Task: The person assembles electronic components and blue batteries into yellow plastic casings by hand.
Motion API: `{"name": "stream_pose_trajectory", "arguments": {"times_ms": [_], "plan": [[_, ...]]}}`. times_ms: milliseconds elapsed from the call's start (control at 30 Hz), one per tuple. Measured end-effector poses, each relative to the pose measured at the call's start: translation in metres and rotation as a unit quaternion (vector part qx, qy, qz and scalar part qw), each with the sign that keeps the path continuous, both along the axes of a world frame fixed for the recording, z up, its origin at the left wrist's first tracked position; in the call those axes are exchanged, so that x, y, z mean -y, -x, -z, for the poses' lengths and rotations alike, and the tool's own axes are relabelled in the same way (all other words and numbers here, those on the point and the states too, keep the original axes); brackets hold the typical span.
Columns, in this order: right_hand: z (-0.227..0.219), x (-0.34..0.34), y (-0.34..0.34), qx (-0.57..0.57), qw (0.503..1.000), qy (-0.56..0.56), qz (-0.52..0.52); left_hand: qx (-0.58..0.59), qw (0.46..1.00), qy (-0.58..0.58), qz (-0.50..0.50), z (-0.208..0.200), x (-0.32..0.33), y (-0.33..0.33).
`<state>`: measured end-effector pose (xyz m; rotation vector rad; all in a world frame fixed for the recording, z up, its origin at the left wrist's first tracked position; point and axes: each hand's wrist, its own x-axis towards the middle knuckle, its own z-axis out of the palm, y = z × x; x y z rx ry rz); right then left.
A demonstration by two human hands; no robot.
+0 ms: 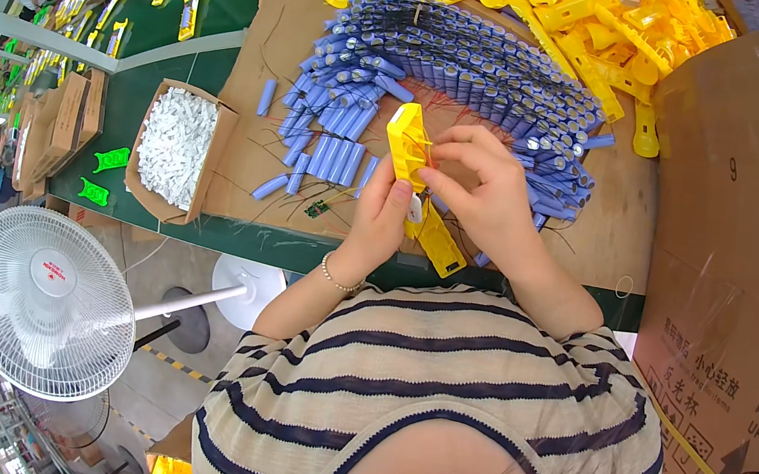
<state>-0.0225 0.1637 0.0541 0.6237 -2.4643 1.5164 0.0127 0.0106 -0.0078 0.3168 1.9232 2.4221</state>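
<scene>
My left hand (pixel 378 225) is closed around a yellow plastic housing (pixel 406 145), holding it up with its ribbed inner side facing right. At that inner side, my right hand (pixel 483 182) has its thumb and fingers drawn together; whatever they pinch is too small to make out. Below the hands, a second yellow plastic piece (pixel 441 246) lies slanted near the table edge, with a small white part (pixel 416 209) beside my left thumb. A little green circuit board (pixel 316 209) with thin wires rests left of my left hand. Blue cylindrical battery cells (pixel 337 161) lie just beyond.
A big stack of wired blue cells (pixel 471 65) fills the cardboard-covered table, with yellow housings (pixel 590 20) heaped behind. To the left stand a box of white parts (pixel 174 145), green plastic frames (pixel 93 192) and a white fan (pixel 48 301). A tall carton (pixel 732 198) walls the right side.
</scene>
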Motion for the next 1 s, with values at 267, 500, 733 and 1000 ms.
{"name": "stream_pose_trajectory", "arguments": {"times_ms": [267, 500, 733, 1000], "plan": [[0.010, 0.001, 0.000, 0.261, 0.945, 0.191, -0.051, -0.012, 0.999, 0.042, -0.002, -0.007, -0.002, -0.002], [0.014, 0.012, -0.003, -0.012, 0.997, 0.073, 0.032, -0.024, 0.996, 0.044, -0.069, -0.005, -0.008, 0.002], [0.028, 0.020, -0.015, -0.169, 0.978, -0.115, 0.046, 0.051, 0.984, -0.082, -0.147, -0.003, -0.015, 0.009], [0.032, 0.021, -0.024, -0.203, 0.955, -0.216, -0.010, 0.072, 0.987, -0.034, -0.142, 0.001, -0.005, 0.008]]}}
